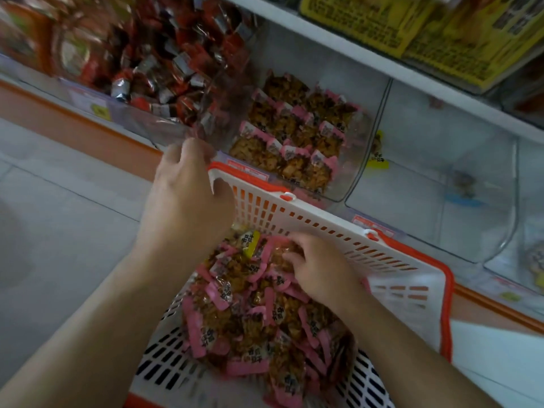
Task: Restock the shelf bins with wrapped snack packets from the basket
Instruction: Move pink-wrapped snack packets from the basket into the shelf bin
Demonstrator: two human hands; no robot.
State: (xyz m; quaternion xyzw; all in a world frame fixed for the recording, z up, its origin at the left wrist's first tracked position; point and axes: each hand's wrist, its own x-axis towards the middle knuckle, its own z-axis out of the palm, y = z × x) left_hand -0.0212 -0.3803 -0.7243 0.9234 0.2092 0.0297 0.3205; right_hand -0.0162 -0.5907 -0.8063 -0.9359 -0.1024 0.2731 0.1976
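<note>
A white plastic basket [294, 213] with slotted lattice walls and an orange-red rim fills the lower centre of the frame, its far edge resting against the front of the shelf bins. Inside lies a loose heap of snack packets [253, 325]: clear glossy wrappers showing brown, crumbly contents, each with a flat pink band bearing dark printed characters too blurred to read. One packet with a yellow band [252, 242] sits near the top of the heap.

The left hand [188, 198] grips the basket's rim at its upper left corner, fingers curled over the edge. The right hand [321, 266] is down in the heap at centre frame, fingers bent into the packets; whether they actually pinch one I cannot tell.

Just above the basket, a clear, rounded plastic bin [360, 160] holds the same pink-banded packets laid in neat rows. To the upper left, another bin [141, 122] is piled with red and silver foil-wrapped sweets [164, 66]. At right, a clear bin [435, 178] holds only a few stray packets. Yellow boxes [418, 28] with dense black print, unreadable, stand on the shelf in the upper right. Small price labels line the bin fronts, illegible.
</note>
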